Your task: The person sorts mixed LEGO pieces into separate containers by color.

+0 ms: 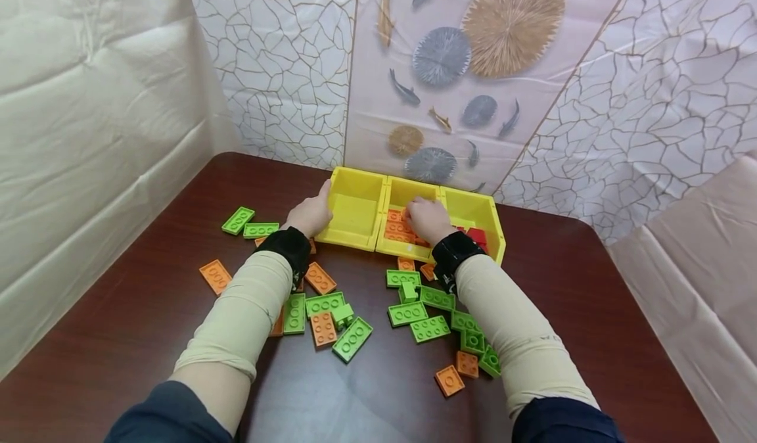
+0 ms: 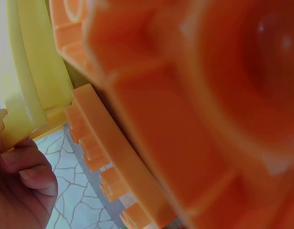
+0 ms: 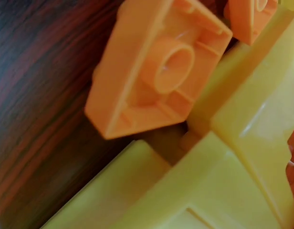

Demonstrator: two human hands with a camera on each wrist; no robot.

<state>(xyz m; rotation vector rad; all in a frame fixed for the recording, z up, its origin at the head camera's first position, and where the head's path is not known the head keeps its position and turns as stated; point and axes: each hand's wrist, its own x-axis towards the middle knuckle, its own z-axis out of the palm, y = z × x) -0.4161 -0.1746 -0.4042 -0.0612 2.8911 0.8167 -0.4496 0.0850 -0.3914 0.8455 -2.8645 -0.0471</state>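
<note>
A yellow three-compartment box [image 1: 353,214] stands at the back of the table. My left hand [image 1: 310,216] grips its left end wall; the left wrist view shows thumb and curled fingers [image 2: 38,177] around the yellow rim. Reaching down into the middle compartment, my right hand [image 1: 428,219] has its fingers curled at an orange brick [image 1: 405,214], the fingertips hidden. Several orange toy bricks [image 1: 397,231] lie beneath it. Red bricks [image 1: 476,235] sit in the right compartment, partly covered by my right wrist. Bare yellow bottom shows in the left compartment.
Green bricks [image 1: 407,313] and orange bricks [image 1: 449,380] lie scattered in front of the box. Another loose group, with a green brick [image 1: 352,339] and an orange brick [image 1: 323,329], lies by my left forearm. A patterned cloth [image 1: 440,127] hangs close behind the box.
</note>
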